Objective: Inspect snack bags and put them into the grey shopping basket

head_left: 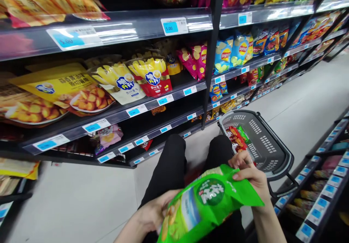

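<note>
A green snack bag [215, 199] with a round dark-green label is held in front of my knees, tilted with its upper end toward the right. My left hand [156, 208] grips its lower left side, the fingers partly hidden behind the bag. My right hand [249, 172] pinches the upper right end between thumb and fingers. Just beyond my right hand stands a grey shopping basket [263, 137] on the floor. Inside it lie red snack packets [236, 138] and a small green packet [243, 134].
Shelves [114, 117] with price tags run along the left and into the distance. They carry yellow potato snack bags [64, 88], a red-and-white pouch [152, 76] and blue chip bags [223, 56]. Another shelf rack [319, 195] stands at the right. Pale floor tiles [89, 195] lie between.
</note>
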A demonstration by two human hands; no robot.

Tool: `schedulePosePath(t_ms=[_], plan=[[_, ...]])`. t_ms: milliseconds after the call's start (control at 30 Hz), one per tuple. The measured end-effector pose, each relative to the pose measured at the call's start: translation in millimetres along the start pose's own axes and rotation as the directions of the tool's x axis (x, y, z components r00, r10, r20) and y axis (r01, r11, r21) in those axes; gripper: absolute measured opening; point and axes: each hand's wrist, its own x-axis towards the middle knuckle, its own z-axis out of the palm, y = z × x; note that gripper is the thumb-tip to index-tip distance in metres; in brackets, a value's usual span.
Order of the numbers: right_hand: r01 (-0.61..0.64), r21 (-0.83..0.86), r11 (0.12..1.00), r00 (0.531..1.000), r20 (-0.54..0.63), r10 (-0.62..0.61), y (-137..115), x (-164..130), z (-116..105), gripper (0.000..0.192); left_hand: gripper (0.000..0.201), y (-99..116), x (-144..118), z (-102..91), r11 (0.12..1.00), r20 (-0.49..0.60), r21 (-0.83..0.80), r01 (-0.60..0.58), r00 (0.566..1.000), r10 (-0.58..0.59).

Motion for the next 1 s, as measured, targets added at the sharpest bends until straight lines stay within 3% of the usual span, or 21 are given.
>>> schedulePosePath(t_ms=[100, 267, 400, 533, 633, 833, 900, 1000], plan=[[-0.087, -0.002, 0.996, 0.996, -0.036, 0.087, 1.8, -5.8, -12.8, 0.015, 0.064, 11.3, 7.0, 1.8, 0.996, -0.154, 0.016, -0.087, 0.984, 0.089], [-0.207, 0.028, 0.978, 0.975, -0.074, 0.209, 6.1, -11.5, -31.4, 0.015, 0.072, 36.5, 25.4, 11.4, 0.954, -0.182, 0.202, -0.221, 0.949, 0.258], [-0.223, 0.143, 0.964, 0.957, -0.157, 0.245, 8.1, -11.0, -32.8, 0.035, 0.046, 39.8, 46.8, 16.4, 0.939, -0.223, 0.083, -0.334, 0.912, 0.344], [-0.281, 0.17, 0.945, 0.88, -0.347, 0.324, 13.8, -8.6, -28.3, 0.019, 0.03, 37.6, 67.7, 23.3, 0.938, -0.363, 0.067, -0.341, 0.867, 0.341], [-0.325, 0.302, 0.896, 0.829, -0.365, 0.424, 19.8, -4.8, -32.1, 0.03, 0.024, 43.6, 82.6, 29.4, 0.941, -0.419, 0.124, -0.313, 0.844, 0.336], [-0.506, 0.38, 0.774, 0.741, -0.267, 0.616, 37.8, 7.2, -74.4, 0.062, 0.03, 76.4, 127.6, 37.0, 0.916, -0.388, 0.388, -0.105, 0.883, 0.265], [-0.529, 0.326, 0.783, 0.737, -0.281, 0.615, 49.1, 10.0, -94.8, 0.057, 0.033, 89.8, 151.1, 38.2, 0.873, -0.359, 0.485, -0.052, 0.899, 0.253], [-0.577, 0.101, 0.811, 0.753, -0.32, 0.575, 69.5, 9.9, -127.8, 0.039, 0.034, 108.3, 193.0, 39.1, 0.773, -0.307, 0.634, 0.013, 0.922, 0.237]])
